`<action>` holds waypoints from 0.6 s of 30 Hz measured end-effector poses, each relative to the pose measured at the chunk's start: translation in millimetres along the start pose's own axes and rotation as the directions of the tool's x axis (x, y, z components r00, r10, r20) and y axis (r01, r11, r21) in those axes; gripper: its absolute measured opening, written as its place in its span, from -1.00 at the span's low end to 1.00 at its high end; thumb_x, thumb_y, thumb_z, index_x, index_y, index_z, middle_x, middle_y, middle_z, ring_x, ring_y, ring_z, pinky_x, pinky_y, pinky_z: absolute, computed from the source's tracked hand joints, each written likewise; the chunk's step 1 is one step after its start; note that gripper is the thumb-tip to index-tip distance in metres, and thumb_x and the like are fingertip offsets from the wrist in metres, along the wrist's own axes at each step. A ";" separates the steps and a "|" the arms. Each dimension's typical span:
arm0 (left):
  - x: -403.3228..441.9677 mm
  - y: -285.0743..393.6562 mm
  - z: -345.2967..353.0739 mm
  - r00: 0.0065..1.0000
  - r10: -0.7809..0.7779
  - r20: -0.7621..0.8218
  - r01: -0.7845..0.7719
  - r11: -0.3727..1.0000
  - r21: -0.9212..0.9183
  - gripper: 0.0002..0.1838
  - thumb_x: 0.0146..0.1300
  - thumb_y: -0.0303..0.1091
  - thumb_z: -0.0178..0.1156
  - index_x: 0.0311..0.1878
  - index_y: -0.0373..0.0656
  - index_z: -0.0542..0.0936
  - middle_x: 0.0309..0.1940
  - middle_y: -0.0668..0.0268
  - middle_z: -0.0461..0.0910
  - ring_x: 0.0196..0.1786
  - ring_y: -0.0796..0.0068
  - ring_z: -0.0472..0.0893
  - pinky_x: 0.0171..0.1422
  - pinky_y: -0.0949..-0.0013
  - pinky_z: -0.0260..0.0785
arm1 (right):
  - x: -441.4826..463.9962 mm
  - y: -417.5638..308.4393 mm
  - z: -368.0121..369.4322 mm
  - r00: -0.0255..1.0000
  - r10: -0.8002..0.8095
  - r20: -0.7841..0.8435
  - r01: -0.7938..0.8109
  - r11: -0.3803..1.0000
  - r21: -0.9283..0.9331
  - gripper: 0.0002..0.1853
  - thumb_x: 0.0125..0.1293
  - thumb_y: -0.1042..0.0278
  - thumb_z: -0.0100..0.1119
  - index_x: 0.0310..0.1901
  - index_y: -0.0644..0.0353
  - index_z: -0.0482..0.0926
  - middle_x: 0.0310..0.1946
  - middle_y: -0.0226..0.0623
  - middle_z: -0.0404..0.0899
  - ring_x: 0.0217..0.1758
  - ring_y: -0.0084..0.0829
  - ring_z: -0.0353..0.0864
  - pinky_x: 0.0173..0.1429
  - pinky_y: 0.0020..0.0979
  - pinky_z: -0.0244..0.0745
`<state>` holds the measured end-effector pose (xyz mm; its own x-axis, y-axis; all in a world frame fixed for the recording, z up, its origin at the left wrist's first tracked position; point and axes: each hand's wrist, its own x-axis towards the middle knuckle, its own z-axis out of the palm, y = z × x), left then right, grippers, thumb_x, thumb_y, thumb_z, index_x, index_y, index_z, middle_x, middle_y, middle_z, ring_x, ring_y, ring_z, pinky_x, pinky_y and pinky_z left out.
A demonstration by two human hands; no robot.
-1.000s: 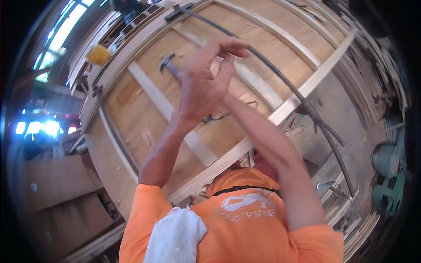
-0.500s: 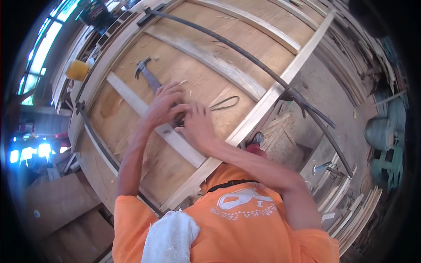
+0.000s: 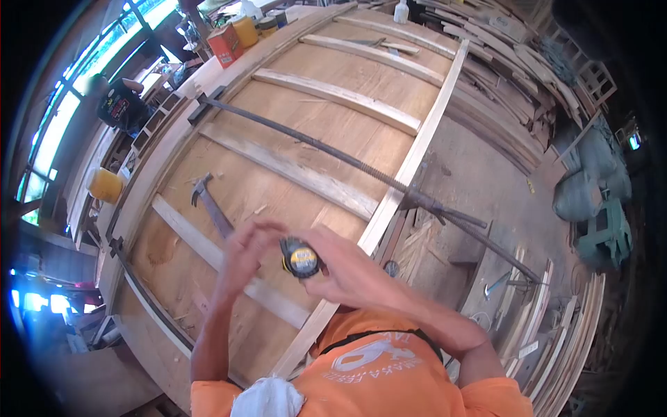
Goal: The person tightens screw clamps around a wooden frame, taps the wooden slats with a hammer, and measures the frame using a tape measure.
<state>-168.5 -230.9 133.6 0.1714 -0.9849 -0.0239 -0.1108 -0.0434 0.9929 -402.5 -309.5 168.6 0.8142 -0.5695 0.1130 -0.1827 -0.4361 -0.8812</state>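
Note:
My right hand (image 3: pixel 340 267) grips a tape measure (image 3: pixel 303 259) with a black case and a yellow label, held over the wooden panel frame (image 3: pixel 333 142). Just left of the tape measure is my left hand (image 3: pixel 244 254), its fingers bent and apart, with nothing visible in them. Whether its fingertips touch the case I cannot tell. Beyond my left hand a claw hammer (image 3: pixel 212 207) lies on the plywood, its handle end partly hidden by that hand. A pale crosspiece (image 3: pixel 187 226) runs beneath my left forearm.
A long bar clamp (image 3: pixel 306 139) spans the frame, its screw end jutting past the right edge. Another clamp (image 3: pixel 149 299) lies along the near left. Scrap wood strips (image 3: pixel 556 347) lie on the floor at right. Another person (image 3: pixel 118 104) is at the far left.
My hands have drawn apart, and the tape measure now shows plainly in my right hand. The view has shifted, showing more of the panel's far end. The hammer stays on the plywood.

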 end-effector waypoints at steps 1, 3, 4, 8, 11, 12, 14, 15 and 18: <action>-7.3 16.9 14.9 0.997 0.005 0.071 -0.005 1.000 -0.001 -0.70 0.59 -0.26 0.27 0.20 -0.27 0.67 0.13 0.24 0.74 0.13 0.50 0.68 0.27 0.33 0.53 | -5.4 -2.8 -0.4 0.998 -0.054 -0.040 0.053 0.998 -0.025 -0.32 0.20 0.42 0.39 0.36 0.28 0.37 0.06 0.16 0.49 0.05 0.26 0.63 0.04 0.04 0.59; -8.6 26.0 28.3 0.998 -0.028 0.064 0.032 0.998 -0.060 -0.70 0.58 -0.30 0.27 0.23 -0.27 0.66 0.11 0.24 0.74 0.12 0.51 0.68 0.24 0.35 0.55 | -14.3 -10.3 -7.5 0.989 -0.122 -0.080 0.118 0.991 -0.063 -0.28 0.22 0.39 0.40 0.41 0.23 0.34 0.06 0.14 0.48 0.05 0.26 0.62 0.03 0.02 0.59; -9.0 28.7 33.6 0.995 -0.086 0.059 0.092 0.989 -0.116 -0.69 0.58 -0.34 0.27 0.26 -0.27 0.65 0.10 0.24 0.74 0.11 0.52 0.69 0.21 0.36 0.56 | -18.4 -16.1 -13.3 0.998 -0.038 -0.051 0.035 0.998 -0.057 -0.27 0.24 0.36 0.42 0.42 0.23 0.33 0.08 0.14 0.48 0.06 0.26 0.63 0.04 0.01 0.60; -11.7 26.4 47.9 0.994 -0.103 0.035 0.107 0.986 -0.131 -0.68 0.56 -0.38 0.28 0.29 -0.26 0.63 0.08 0.25 0.74 0.08 0.55 0.70 0.16 0.40 0.57 | -26.8 -15.3 -14.5 0.995 0.100 0.010 -0.099 0.993 -0.063 -0.23 0.27 0.24 0.48 0.43 0.25 0.30 0.12 0.17 0.53 0.15 0.27 0.64 0.10 0.00 0.62; -15.6 31.3 55.1 0.975 -0.118 0.188 0.155 0.968 -0.195 -0.59 0.51 -0.43 0.34 0.36 -0.30 0.58 0.08 0.30 0.72 0.07 0.54 0.68 0.20 0.39 0.57 | -37.5 -4.8 -22.4 0.988 0.156 0.023 -0.156 0.988 -0.002 -0.19 0.24 0.16 0.54 0.41 0.26 0.31 0.10 0.16 0.62 0.14 0.21 0.70 0.11 -0.02 0.62; -18.6 29.4 58.3 0.968 -0.117 0.222 0.163 0.966 -0.200 -0.57 0.49 -0.44 0.36 0.36 -0.30 0.58 0.06 0.30 0.72 0.05 0.55 0.68 0.19 0.40 0.57 | -44.3 3.9 -22.2 0.978 0.204 0.036 -0.207 0.975 0.084 -0.16 0.22 0.13 0.57 0.40 0.28 0.31 0.07 0.12 0.63 0.05 0.09 0.73 0.06 -0.08 0.62; -23.1 20.3 65.0 0.961 -0.118 0.252 0.185 0.947 -0.264 -0.61 0.48 -0.43 0.39 0.29 -0.28 0.60 -0.02 0.32 0.72 -0.03 0.60 0.68 0.11 0.45 0.58 | -43.2 -4.6 -33.6 0.967 0.247 0.065 -0.251 0.965 0.071 -0.10 0.16 0.06 0.65 0.39 0.29 0.32 -0.05 -0.05 0.69 -0.20 -0.33 0.69 -0.12 -0.30 0.60; -24.0 13.8 67.9 0.965 -0.117 0.236 0.181 0.946 -0.270 -0.61 0.48 -0.43 0.39 0.29 -0.28 0.60 -0.02 0.32 0.72 -0.03 0.60 0.68 0.11 0.45 0.58 | -43.9 -1.4 -34.2 0.967 0.240 0.079 -0.246 0.967 0.066 -0.10 0.16 0.06 0.65 0.39 0.29 0.32 -0.05 -0.05 0.69 -0.20 -0.33 0.69 -0.12 -0.30 0.60; -24.7 2.5 73.6 0.964 -0.135 0.229 0.216 0.899 -0.380 -0.73 0.52 -0.33 0.37 0.13 -0.27 0.63 -0.21 0.32 0.72 -0.21 0.59 0.67 -0.09 0.45 0.58 | -55.6 5.6 -26.1 0.931 0.345 0.120 -0.365 0.885 0.290 -0.12 0.18 0.11 0.65 0.39 0.29 0.33 -0.18 -0.16 0.71 -0.26 -0.53 0.62 -0.21 -0.43 0.54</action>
<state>-245.0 -219.0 128.1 -0.0443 -0.9820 -0.1838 0.3098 -0.1884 0.9320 -463.2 -298.5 169.3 0.7608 -0.5973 -0.2538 -0.2993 0.0241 -0.9539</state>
